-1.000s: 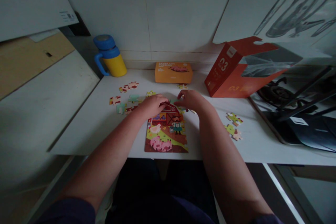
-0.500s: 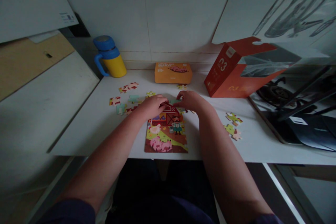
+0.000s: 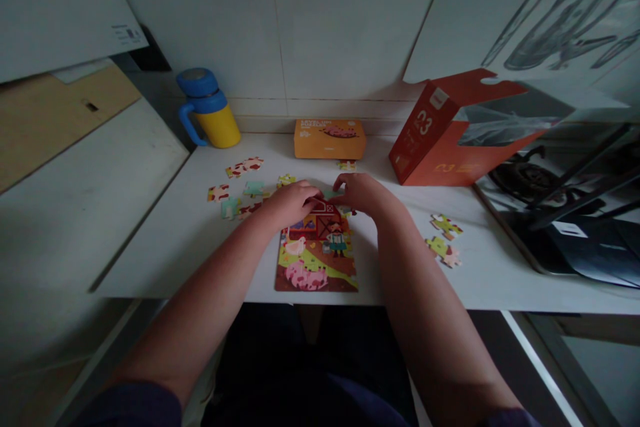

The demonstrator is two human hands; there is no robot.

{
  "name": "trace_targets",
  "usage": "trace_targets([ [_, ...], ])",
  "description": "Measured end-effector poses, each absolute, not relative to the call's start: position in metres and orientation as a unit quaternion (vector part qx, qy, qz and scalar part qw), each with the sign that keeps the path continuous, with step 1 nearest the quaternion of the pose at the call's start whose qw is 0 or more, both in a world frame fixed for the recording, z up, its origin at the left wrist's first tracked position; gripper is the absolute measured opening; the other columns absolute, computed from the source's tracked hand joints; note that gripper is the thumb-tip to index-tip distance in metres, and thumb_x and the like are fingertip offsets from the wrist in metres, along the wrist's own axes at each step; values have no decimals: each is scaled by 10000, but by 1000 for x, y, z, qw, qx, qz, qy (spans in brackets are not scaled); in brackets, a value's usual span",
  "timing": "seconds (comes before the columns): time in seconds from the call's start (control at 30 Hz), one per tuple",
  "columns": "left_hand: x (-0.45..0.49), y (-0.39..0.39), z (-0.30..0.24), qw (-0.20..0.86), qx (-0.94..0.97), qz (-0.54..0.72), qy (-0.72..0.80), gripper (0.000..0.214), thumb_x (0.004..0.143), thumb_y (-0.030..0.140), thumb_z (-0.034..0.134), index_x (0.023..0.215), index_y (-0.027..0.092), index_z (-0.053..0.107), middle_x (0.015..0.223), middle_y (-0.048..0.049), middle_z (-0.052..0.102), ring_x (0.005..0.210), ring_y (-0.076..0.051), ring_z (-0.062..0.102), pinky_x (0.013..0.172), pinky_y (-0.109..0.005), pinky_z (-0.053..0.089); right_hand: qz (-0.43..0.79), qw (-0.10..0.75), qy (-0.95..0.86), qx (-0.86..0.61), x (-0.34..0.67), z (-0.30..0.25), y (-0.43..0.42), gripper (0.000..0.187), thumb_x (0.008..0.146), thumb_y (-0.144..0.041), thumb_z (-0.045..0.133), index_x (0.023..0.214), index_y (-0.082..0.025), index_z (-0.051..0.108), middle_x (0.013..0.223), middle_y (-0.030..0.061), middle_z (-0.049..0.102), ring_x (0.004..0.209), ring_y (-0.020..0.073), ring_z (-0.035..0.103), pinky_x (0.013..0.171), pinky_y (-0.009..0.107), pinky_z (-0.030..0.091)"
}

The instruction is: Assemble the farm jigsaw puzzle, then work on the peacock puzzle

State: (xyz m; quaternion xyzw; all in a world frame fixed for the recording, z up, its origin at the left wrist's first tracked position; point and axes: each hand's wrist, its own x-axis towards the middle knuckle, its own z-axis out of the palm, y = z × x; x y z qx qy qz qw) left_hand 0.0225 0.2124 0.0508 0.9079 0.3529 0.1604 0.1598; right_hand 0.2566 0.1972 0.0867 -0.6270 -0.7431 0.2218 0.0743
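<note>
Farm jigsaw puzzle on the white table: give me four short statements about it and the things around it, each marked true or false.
1. The left hand and right hand both rest at the far edge of the colourful cardboard farm jigsaw puzzle. True.
2. The yellow mug with blue lid and handle stands right of the puzzle. False: it stands far left, by the wall.
3. A flat orange cardboard box lies beyond the puzzle, by the wall. True.
4. Loose puzzle pieces lie only left of the puzzle. False: a second cluster lies on its right.
</note>
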Motion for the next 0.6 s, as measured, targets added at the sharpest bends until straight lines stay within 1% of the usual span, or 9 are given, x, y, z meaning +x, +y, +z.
trace_targets([
  [0.07,22,212,51,155,909,159,351,216,988,184,596,1101,221,777,1020,-72,700,979,-230,690,913,-355,539,219,101,-735,-633,262,89,198,254,920,-401,789,1066,-193,769,669,17,728,534,146,628,579,266,399],
  [0.13,22,212,50,156,911,162,346,226,994,185,589,1120,222,773,1033,-70,701,993,-226,691,927,-352,537,199,150,-714,-654,272,92,199,274,962,-458,726,1023,-197,777,681,29,730,535,150,624,582,273,394],
  [0.27,21,212,50,154,913,162,342,223,1004,202,589,1133,229,768,1056,-66,703,998,-219,692,931,-345,536,86,259,-652,-708,290,101,201,350,1003,-501,635,936,-192,785,768,68,752,640,184,637,603,296,360],
  [0.33,21,213,50,149,914,158,343,218,1004,210,591,1126,223,771,1053,-72,705,997,-225,692,929,-348,537,33,306,-622,-720,295,106,200,387,1026,-505,586,927,-187,783,810,81,758,696,197,634,624,299,355],
  [0.4,21,213,51,143,915,157,343,220,1004,223,594,1130,219,774,1055,-79,708,993,-232,692,924,-353,538,5,337,-603,-723,299,111,197,414,1043,-508,542,936,-184,777,824,85,757,710,201,624,633,297,354],
  [0.47,21,213,52,139,916,158,342,215,1005,240,599,1125,221,776,1043,-78,707,957,-229,689,894,-349,537,-2,333,-602,-725,304,113,192,418,1044,-506,535,918,-182,767,812,87,751,701,200,612,628,296,348],
  [0.6,20,211,56,147,913,165,343,178,999,233,607,1059,220,774,983,-60,696,867,-207,664,834,-333,521,22,257,-629,-733,323,108,184,392,1021,-499,581,869,-179,751,757,81,735,658,190,597,607,296,331],
])
